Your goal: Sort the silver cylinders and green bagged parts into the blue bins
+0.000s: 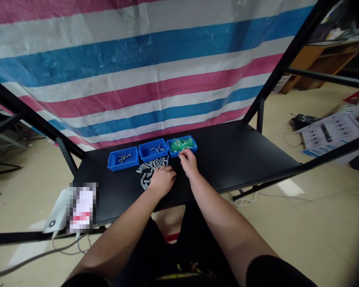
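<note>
A pile of small grey metallic cylinder-shaped pieces (149, 166) lies loose on the black table, in front of the blue bins. My left hand (163, 179) is palm down at the right edge of this pile, its fingers curled under; what they hold, if anything, is hidden. At the front of the right blue bin (192, 150), which has green and clear small pieces (181, 144) in it, is my right hand (188, 162). Its thumb and fingertips are pinched together, and anything between them is too small to make out.
The middle blue bin (144, 154) contains a few grey pieces, and the left blue bin (113, 163) several metallic ones. A white power bank (56, 213) and a blurred-out object (83, 207) with cables are at the table's left edge. A striped sheet (155, 91) hangs behind the black table (227, 153).
</note>
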The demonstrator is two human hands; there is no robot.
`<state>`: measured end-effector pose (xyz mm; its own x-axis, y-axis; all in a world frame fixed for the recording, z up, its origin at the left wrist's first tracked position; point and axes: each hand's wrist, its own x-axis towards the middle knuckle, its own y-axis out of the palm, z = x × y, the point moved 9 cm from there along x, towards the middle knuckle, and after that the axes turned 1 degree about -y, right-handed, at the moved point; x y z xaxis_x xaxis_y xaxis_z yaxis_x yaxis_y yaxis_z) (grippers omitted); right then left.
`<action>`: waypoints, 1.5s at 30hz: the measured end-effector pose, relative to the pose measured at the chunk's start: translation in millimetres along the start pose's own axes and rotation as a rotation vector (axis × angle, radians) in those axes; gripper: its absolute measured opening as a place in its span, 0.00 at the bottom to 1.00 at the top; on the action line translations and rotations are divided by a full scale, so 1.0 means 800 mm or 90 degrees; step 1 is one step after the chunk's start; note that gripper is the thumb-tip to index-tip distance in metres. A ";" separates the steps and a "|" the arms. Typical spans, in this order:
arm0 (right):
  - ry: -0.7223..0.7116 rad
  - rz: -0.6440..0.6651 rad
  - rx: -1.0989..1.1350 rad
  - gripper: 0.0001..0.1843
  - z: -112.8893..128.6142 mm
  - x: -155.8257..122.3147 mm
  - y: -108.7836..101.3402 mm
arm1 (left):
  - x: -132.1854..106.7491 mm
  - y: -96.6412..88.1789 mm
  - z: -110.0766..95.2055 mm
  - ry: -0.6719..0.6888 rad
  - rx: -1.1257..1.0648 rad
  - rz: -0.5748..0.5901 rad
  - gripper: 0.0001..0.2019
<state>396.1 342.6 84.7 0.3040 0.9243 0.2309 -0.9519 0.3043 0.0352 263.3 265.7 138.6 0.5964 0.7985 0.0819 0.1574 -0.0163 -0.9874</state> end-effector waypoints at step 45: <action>-0.296 0.155 -0.237 0.03 0.101 -0.010 0.081 | -0.117 -0.014 0.250 -0.317 -0.289 -0.242 0.09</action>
<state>329.1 336.3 163.8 -0.0472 0.8062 0.5898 -0.8892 0.2351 -0.3925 48.1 311.6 114.9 0.0297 0.9734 0.2270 0.6515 0.1534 -0.7430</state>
